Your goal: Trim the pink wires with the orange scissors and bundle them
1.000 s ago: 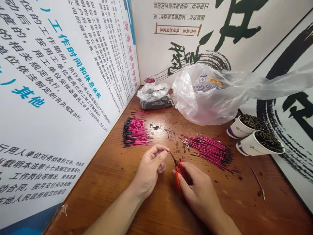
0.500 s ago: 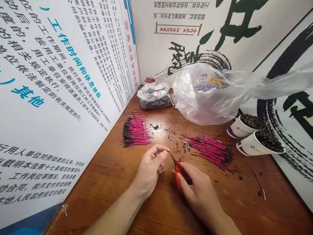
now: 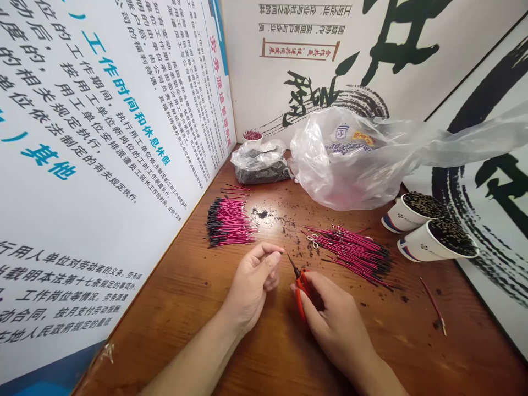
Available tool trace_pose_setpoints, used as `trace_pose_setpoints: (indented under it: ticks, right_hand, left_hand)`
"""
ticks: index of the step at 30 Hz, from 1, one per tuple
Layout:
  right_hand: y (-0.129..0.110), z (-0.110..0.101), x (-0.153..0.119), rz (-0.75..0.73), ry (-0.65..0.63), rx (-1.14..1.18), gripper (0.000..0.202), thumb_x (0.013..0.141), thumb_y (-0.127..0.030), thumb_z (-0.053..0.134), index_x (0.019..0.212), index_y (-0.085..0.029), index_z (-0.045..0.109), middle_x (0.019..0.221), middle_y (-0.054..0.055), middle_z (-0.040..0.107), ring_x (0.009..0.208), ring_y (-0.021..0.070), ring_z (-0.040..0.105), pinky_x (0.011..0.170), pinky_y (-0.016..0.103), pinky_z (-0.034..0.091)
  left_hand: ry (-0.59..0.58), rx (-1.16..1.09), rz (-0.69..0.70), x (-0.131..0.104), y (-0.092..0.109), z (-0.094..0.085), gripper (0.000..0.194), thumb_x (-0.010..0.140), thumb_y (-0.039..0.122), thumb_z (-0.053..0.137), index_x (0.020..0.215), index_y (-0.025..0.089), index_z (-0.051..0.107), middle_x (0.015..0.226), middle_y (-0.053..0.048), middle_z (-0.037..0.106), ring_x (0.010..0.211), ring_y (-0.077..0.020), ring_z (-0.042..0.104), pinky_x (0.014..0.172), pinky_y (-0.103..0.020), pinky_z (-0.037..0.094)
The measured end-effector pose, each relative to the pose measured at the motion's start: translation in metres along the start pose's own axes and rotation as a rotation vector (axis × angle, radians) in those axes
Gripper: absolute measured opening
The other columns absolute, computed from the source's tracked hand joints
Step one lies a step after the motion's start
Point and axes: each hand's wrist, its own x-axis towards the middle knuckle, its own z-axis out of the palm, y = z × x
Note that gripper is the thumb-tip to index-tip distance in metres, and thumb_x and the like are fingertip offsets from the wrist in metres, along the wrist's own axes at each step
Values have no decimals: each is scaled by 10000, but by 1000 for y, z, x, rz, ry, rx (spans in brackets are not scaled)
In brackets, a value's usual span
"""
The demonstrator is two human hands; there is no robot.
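With 2 wire piles (image 3: 355, 256) beyond, right grip (image 3: 336, 311) holds 1 scissors (image 3: 302, 284), left grip (image 3: 251, 286) pinched narrow, contents unclear.

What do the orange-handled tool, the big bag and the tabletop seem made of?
Tool: dark blades, probably steel; smooth, bright orange handles, likely plastic. Big bag: thin plastic film, see-through with shiny creases. Tabletop: brown grain suggests wood; glare suggests varnish, though laminate is possible.

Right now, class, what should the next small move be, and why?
Probably the right hand should ease the red tool toward the left hand: its tip points at that hand's pinched fingertips, but appears to stop just short.
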Motion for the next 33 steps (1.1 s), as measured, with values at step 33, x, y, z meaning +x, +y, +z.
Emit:
trace_pose_setpoints:
  ticks: [33]
  right_hand:
    - [-1, -1, -1, 41, -54, 8, 177, 951, -308, 465, 860, -207, 579, 736, 19, 650, 645, 168, 597, 601, 258, 434]
  left_hand:
    - [1, 8, 0, 0, 0, 1, 189, 806, 285, 692, 867, 149, 576, 547, 85, 368, 487, -39, 257, 483, -212, 183]
